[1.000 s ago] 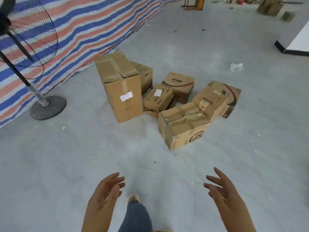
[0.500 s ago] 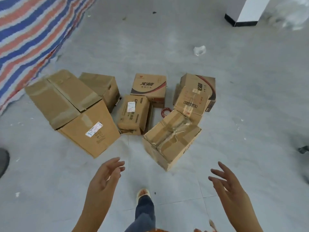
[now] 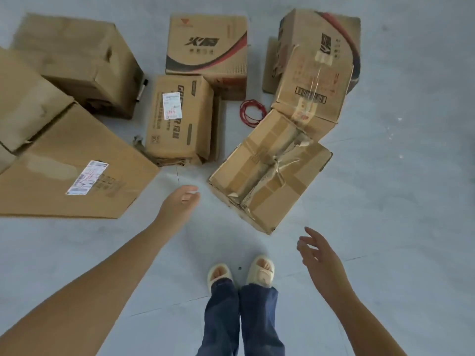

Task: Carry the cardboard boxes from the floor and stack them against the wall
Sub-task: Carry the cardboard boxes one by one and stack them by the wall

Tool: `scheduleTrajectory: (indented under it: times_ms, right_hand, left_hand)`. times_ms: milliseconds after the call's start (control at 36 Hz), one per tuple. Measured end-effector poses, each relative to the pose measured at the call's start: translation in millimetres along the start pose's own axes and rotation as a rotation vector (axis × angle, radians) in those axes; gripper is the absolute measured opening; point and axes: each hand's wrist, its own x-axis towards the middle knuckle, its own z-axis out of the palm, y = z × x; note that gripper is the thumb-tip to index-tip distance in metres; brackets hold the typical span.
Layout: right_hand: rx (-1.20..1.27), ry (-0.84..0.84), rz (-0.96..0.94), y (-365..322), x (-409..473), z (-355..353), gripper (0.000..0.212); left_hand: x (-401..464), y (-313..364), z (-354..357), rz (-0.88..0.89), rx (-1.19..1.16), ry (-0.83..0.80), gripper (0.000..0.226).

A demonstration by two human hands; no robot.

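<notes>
Six cardboard boxes lie clustered on the grey floor, and none has been lifted yet, so the task looks to be at its first step: reaching for a box. The torn box, its top taped and split, is the landmark; it sits on the floor just ahead of the person's slippers. Beyond it, touching its far corner, leans a barcode box, with a striped box behind that. To its left stands a labelled box, and behind that a printed box. Far left lies a big box. A red wire coil rests beyond the torn box.

Left hand hovers just left of the torn box, fingers loosely relaxed, holding nothing and touching nothing. Right hand hangs near the box's right corner, fingers spread, also empty.

Next move, I judge, calls for both hands to drop onto opposite sides of the torn box and grip low, since the split top would give poor hold.
</notes>
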Motion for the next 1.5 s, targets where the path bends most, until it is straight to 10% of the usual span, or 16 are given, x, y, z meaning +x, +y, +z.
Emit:
scheduleTrajectory:
  times_ms: [361, 611, 1194, 1500]
  right_hand:
    - [0.263, -0.003, 0.385, 108, 209, 130, 0.058]
    - [0.553, 0.049, 0.425, 141, 231, 153, 0.061]
    - [0.686, 0.213, 0.348, 1, 73, 28, 0.038]
    - [0.543, 0.017, 0.120, -127, -74, -33, 0.018]
  left_hand:
    - [242, -91, 70, -0.107, 0.152, -0.035, 0.064]
    - [273, -125, 83, -0.177, -0.071, -0.196, 0.034]
    - [56, 8, 31, -0.263, -0.407, 0.050, 0.008]
    - [-133, 90, -52, -0.166, -0.634, 0.288, 0.020]
